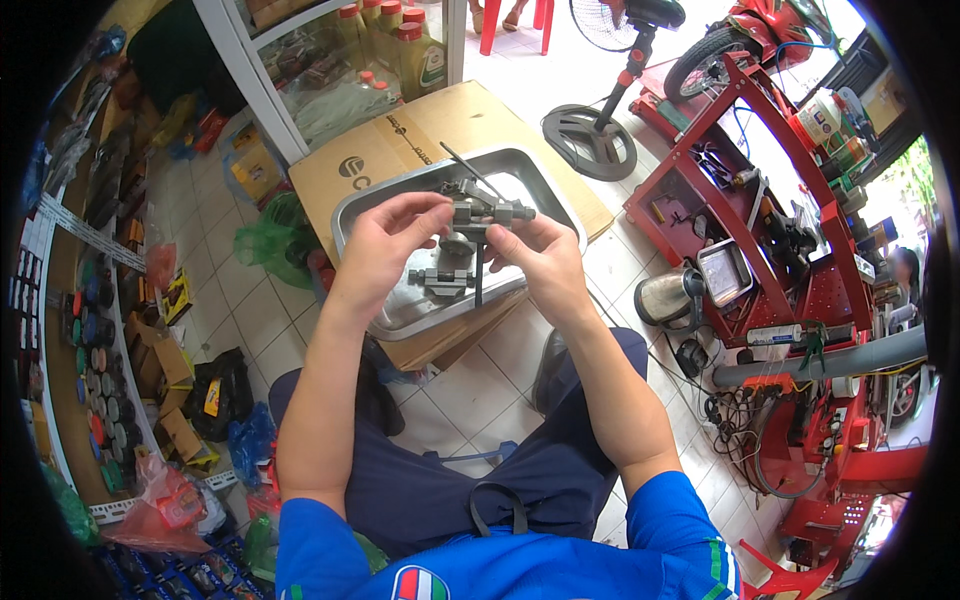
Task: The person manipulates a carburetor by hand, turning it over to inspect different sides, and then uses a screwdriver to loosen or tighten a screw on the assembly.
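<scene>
My left hand [405, 225] pinches the left end of a steel clamp-like assembly [485, 212] with hexagonal pieces and rods, held over a stainless tray [357, 320]. My right hand [525, 250] grips the same assembly at its right, thumb against it and fingers closed around it. A long thin rod [468, 166] sticks up from behind it toward the upper left. A second steel piece with blocks [443, 282] lies in the tray below my hands. The tray rests on a flattened cardboard box [330, 185].
Plastic bags and boxes [175, 370] crowd shelves at the left. A glass cabinet [300, 70] stands behind. A fan base [590, 140], a red tool cart [700, 210] with tools, and a steel kettle [660, 300] are at the right. Someone's feet [500, 15] show at the top.
</scene>
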{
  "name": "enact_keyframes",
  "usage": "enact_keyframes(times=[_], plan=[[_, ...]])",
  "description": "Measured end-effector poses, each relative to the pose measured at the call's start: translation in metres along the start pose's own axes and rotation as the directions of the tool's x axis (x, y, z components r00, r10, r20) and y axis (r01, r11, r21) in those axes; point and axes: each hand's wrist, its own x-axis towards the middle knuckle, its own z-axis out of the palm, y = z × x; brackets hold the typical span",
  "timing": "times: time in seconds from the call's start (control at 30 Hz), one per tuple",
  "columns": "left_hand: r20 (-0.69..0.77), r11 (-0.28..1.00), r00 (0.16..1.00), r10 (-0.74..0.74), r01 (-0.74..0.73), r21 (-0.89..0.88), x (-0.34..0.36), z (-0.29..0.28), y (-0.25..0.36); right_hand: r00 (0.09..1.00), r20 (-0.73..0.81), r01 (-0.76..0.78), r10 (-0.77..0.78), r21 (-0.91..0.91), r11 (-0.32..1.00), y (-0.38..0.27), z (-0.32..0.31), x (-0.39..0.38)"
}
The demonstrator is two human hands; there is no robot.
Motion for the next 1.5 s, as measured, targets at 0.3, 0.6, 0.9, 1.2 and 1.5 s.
enact_keyframes(times=[0.3, 0.6, 0.9, 1.2, 1.5], plan=[[-0.011, 0.990, 0.990, -0.139, 0.139, -0.007, 0.001, -0.001, 0.002, 1.000, 0.008, 0.011, -0.011, -0.022, 1.000, -0.002, 0.001, -0.002], [-0.067, 0.995, 0.995, 0.079, -0.083, -0.057, -0.004, 0.013, 0.010, 1.000, 0.000, 0.011, -0.011, -0.005, 1.000, 0.001, -0.001, 0.000], [-0.013, 0.999, 0.999, -0.041, 0.040, -0.013, 0.001, 0.000, -0.001, 1.000, 0.005, 0.015, -0.015, -0.021, 1.000, 0.000, 0.000, -0.001], [0.023, 0.999, 0.999, 0.049, -0.049, -0.015, -0.002, 0.001, 0.002, 1.000, 0.006, 0.016, -0.016, 0.007, 1.000, -0.002, 0.000, -0.002], [0.016, 1.000, 1.000, 0.022, -0.022, 0.008, 0.001, -0.003, -0.001, 1.000, 0.003, 0.018, -0.018, -0.026, 1.000, -0.004, 0.001, -0.003]])
